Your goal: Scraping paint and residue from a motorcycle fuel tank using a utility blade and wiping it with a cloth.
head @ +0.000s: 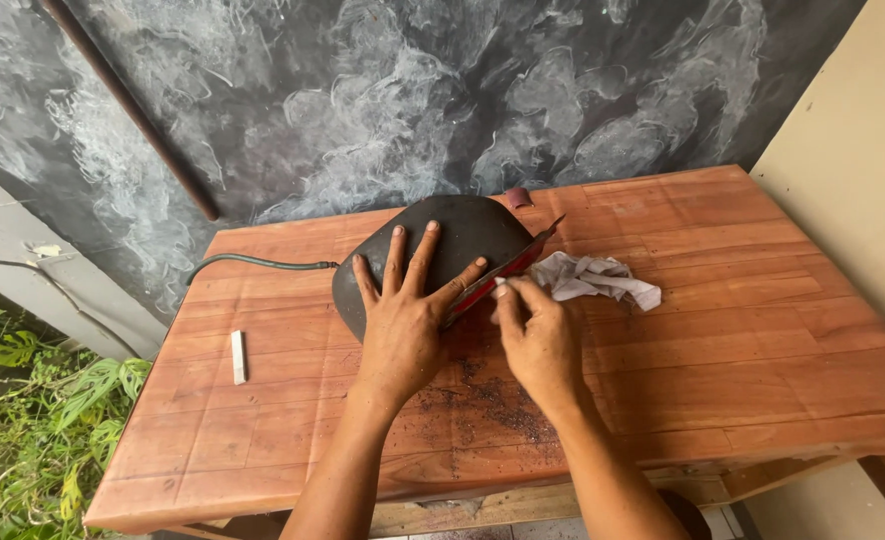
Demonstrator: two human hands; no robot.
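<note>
Left hand lies flat, fingers fanned wide, pressing a dark rounded panel onto the wooden table. Right hand has fingers bunched together on the panel's red lower edge; whether it pinches anything is hidden. A crumpled grey rag sits just beside. Dark dust speckles the boards. A white chalk stick rests well apart.

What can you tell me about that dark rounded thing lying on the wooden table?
The dark rounded piece is grey-black, smooth and slightly domed, lying flat near the back of the wooden table. The left hand presses on it with fingers spread. A red strip lies along its right edge, where the right hand touches. What it is made of is unclear.
</note>
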